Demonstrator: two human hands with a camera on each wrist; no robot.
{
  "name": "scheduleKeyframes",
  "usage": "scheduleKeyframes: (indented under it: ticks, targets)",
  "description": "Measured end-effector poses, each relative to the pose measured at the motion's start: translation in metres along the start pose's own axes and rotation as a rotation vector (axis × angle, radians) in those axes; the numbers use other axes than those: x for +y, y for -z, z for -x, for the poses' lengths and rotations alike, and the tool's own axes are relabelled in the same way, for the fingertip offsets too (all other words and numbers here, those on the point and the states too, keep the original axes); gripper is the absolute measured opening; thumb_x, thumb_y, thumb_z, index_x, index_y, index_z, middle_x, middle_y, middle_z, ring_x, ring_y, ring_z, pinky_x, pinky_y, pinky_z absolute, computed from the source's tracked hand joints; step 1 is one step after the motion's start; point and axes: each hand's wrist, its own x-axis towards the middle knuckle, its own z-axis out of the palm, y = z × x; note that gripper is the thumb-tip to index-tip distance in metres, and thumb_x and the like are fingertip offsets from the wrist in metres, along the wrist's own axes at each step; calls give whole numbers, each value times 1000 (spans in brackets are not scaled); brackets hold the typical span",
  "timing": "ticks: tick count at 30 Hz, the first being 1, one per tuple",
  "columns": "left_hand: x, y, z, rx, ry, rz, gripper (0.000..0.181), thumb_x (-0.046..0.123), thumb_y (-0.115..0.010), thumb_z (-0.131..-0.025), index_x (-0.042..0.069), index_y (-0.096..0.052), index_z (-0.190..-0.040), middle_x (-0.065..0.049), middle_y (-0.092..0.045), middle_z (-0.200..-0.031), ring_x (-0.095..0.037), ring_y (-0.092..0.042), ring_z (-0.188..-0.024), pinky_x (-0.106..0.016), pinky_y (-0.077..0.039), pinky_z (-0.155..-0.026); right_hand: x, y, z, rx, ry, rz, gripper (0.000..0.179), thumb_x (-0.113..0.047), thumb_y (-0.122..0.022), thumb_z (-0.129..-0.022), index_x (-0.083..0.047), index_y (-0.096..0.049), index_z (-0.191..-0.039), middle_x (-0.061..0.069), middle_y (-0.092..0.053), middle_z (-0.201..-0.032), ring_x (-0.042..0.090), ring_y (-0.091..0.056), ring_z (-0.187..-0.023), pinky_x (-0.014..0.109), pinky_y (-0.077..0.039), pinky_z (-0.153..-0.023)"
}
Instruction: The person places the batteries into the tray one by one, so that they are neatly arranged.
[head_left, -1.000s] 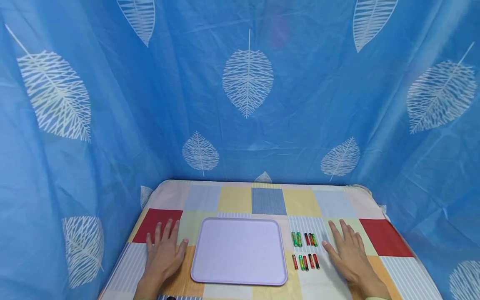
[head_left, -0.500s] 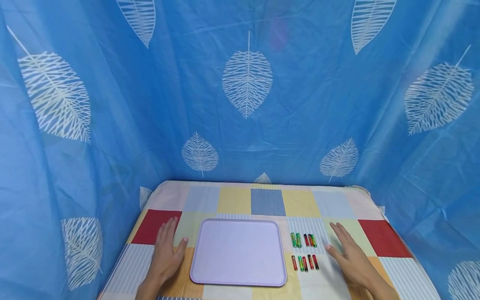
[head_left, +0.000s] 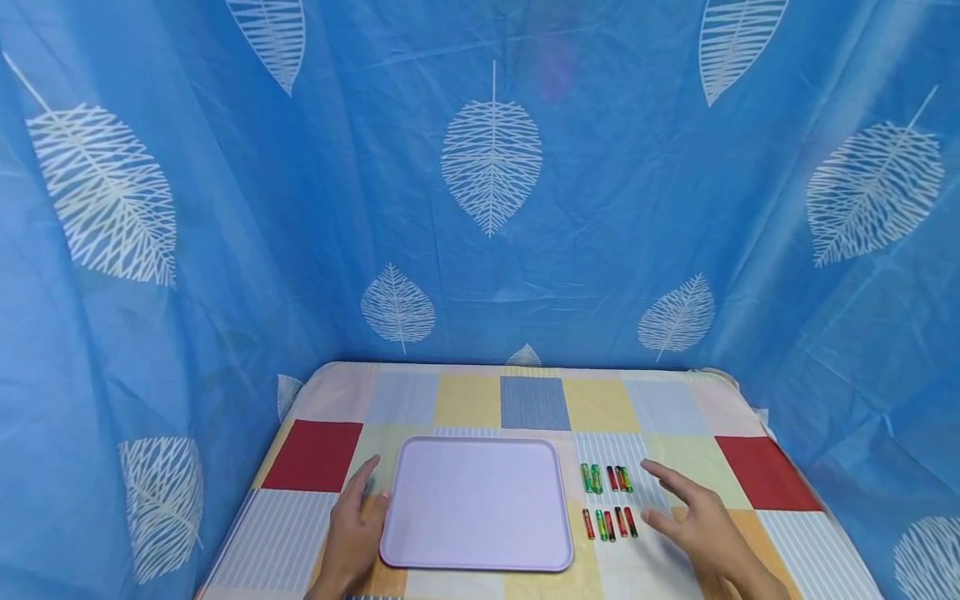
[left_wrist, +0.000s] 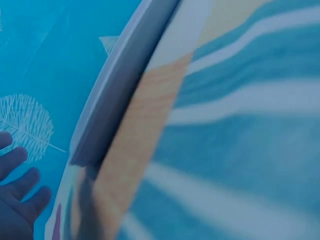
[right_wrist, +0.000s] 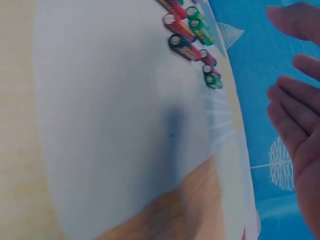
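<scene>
A pale purple rectangular tray point(head_left: 477, 504) lies flat on the patchwork cloth. Beside its left edge is my left hand point(head_left: 352, 525), with the thumb tip right at the rim and the fingers slightly bent. The left wrist view shows the tray's side point(left_wrist: 120, 80) and the hand's spread fingers. Right of the tray, AA-size batteries lie in two rows: a far row with green ones point(head_left: 592, 478) and red ones, and a near row mostly of red ones point(head_left: 610, 526). My right hand point(head_left: 705, 527) hovers just right of them, thumb and fingers apart, holding nothing.
The patchwork cloth point(head_left: 540, 404) covers the whole table. A blue curtain point(head_left: 585, 208) with white leaf prints hangs behind and along both sides of it.
My left hand has moved right to the tray's left edge, its fingers bending. The right hand has turned thumb-up and shifted slightly toward the batteries. Tray and batteries stay put.
</scene>
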Motion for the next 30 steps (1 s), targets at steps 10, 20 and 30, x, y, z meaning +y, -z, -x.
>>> scheduleKeyframes:
  ticks: [10,20,30]
  targets:
    - [-9,-9,10,-75,-64,-60,53,19,-60,-111,0,-52,-159,-24,-55,-161,-48,-49,-152,-61,-43,-124,9,-15,2,-82,-66,-112,61,-7,-93,-83,-8,-73,-141,14,-74,-141,34,-73,-128,25,-62,-102]
    - [-16,-11,19,-205,-54,-103,59,5,-60,-103,-4,-49,-160,-27,-51,-165,-56,-28,-159,-82,-23,-125,9,-32,2,-156,-146,-32,62,-12,-93,-83,-14,-74,-141,5,-74,-143,29,-66,-136,46,-61,-111]
    - [-13,-12,16,-239,8,-126,69,-9,-59,-95,-5,-45,-163,-26,-47,-168,-52,-23,-163,-78,-15,-131,9,-40,3,-139,-152,36,53,-8,-91,-85,-17,-78,-136,5,-76,-138,28,-69,-131,56,-58,-113]
